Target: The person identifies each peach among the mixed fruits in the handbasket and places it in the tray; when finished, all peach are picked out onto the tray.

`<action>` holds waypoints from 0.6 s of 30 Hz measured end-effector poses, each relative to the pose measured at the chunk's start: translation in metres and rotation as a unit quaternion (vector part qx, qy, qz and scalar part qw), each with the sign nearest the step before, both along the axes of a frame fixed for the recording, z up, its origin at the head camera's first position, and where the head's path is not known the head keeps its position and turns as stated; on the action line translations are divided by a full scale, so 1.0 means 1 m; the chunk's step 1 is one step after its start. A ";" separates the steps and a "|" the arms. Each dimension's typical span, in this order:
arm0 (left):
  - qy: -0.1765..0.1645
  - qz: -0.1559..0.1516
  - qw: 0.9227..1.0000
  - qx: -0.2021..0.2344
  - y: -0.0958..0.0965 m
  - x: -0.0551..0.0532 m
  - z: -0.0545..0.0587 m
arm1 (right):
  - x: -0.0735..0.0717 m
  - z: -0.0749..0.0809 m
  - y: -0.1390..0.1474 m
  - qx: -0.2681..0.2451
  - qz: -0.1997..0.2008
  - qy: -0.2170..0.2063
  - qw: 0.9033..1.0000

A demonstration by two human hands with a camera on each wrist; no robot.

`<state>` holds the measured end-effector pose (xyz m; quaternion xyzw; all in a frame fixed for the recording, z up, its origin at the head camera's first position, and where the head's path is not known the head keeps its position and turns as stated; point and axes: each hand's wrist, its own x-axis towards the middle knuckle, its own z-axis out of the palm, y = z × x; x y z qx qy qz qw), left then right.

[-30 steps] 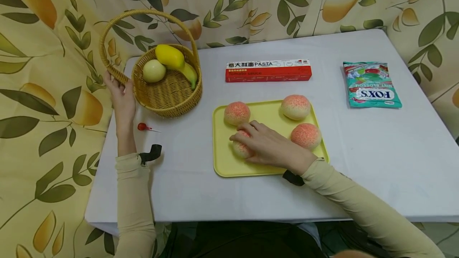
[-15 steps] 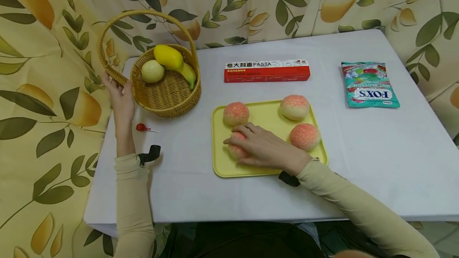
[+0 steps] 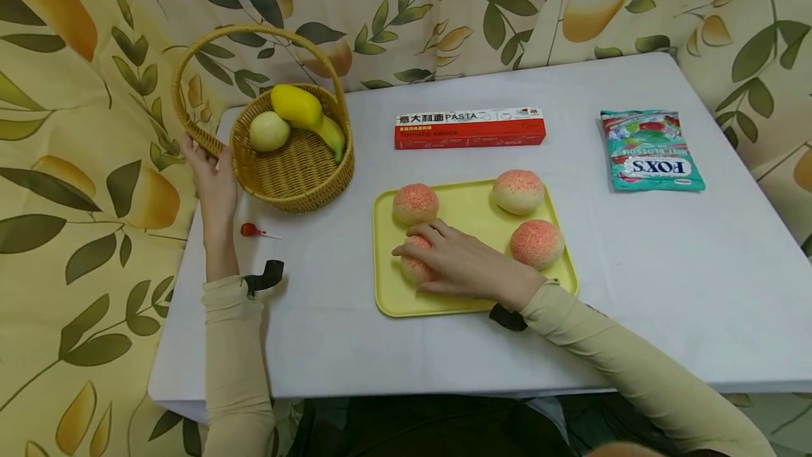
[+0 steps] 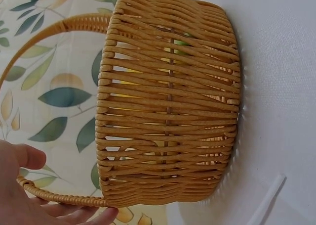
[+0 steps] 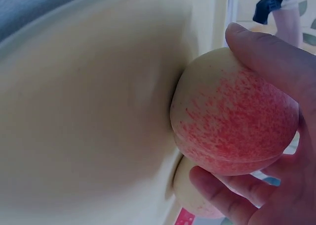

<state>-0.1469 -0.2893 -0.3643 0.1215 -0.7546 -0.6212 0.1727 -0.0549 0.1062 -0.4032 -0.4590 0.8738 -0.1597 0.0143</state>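
Note:
On the yellow tray (image 3: 482,305), my right hand (image 3: 472,263) grips a pink-and-cream peach (image 5: 237,111), with thumb and fingers curved round its sides. The peach sits close on the tray surface in the right wrist view. Behind it on the tray is another peach (image 3: 415,204), and two more, a rear peach (image 3: 518,191) and a front peach (image 3: 536,243), lie at the right. At the left, my left hand (image 3: 214,175) holds the handle of a wicker basket (image 3: 304,201) near its rim, fingers behind the handle. Inside the basket are a pale round fruit (image 3: 269,131) and yellow banana-like fruit (image 3: 330,134).
A red lollipop (image 3: 249,230) lies in front of the basket. Behind the tray is a red-and-white pasta box (image 3: 469,129). A green candy bag (image 3: 653,150) lies at the right. A leaf-patterned cloth (image 3: 393,13) hangs behind the white table (image 3: 666,288).
My right hand has shifted slightly left with its fingers closer round the peach. The left hand keeps its place at the basket handle. The head view has shifted slightly.

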 end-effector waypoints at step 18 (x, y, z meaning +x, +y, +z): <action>0.009 0.003 1.000 -0.010 -0.006 -0.002 -0.003 | 0.000 0.008 0.011 -0.004 -0.035 -0.031 0.999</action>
